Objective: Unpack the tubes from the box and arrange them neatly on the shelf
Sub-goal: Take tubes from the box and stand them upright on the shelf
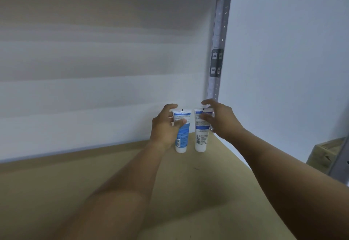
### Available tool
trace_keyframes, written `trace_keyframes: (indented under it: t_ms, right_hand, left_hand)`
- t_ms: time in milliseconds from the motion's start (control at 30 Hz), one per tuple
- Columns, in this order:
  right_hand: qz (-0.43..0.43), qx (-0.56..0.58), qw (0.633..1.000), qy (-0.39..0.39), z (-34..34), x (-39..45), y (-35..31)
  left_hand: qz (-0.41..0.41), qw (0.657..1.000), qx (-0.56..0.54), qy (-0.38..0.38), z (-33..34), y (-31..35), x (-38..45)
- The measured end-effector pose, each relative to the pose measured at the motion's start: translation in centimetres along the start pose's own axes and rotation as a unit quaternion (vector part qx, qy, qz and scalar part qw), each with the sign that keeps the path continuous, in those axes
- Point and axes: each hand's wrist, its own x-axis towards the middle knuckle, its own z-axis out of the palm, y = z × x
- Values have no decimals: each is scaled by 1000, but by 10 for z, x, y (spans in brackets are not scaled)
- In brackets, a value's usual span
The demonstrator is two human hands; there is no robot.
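Standing two tubes side by side at the back right corner of the shelf [94, 192] is the step judged to be in hand. Near the centre of the frame, the left tube [181, 135] and the right tube [201, 135] are both upright on their caps, close together but apart, just in front of the white back wall [94, 69] and beside the perforated metal upright [219, 31].

The left hand [164, 126] is wrapped around the left tube, thumb across the front and fingers behind, so its grip is closed on that tube. The right hand [221, 118] is spread over the upper part of the right tube with fingers loosely curved; whether it is gripped or only touched cannot be told for certain, though the grip looks partly open.

To do this well, each tube should be steadied until it rests flat on its cap, then released gently so it is not tipped. The crimped tops should be turned the same way and both caps set in one line parallel to the wall, with an even gap kept between them. A cardboard box [324, 154] is partly seen at the right edge of the frame, beyond the shelf frame.
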Motion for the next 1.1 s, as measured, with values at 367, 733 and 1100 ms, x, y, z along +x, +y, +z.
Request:
trace_keyframes:
  t_ms: [367,733,1100]
  right_hand:
    - [36,-12,999,8,6,-110,-11]
    - [-52,-1,997,-54,46,-312,-85]
    - [67,-60,960,-264,173,-445,-17]
  left_hand:
    - [-70,997,37,12,-38,3,-116]
    - [-72,995,60,44,-107,34,-318]
    - [-307,946,104,10,-142,-129,-466]
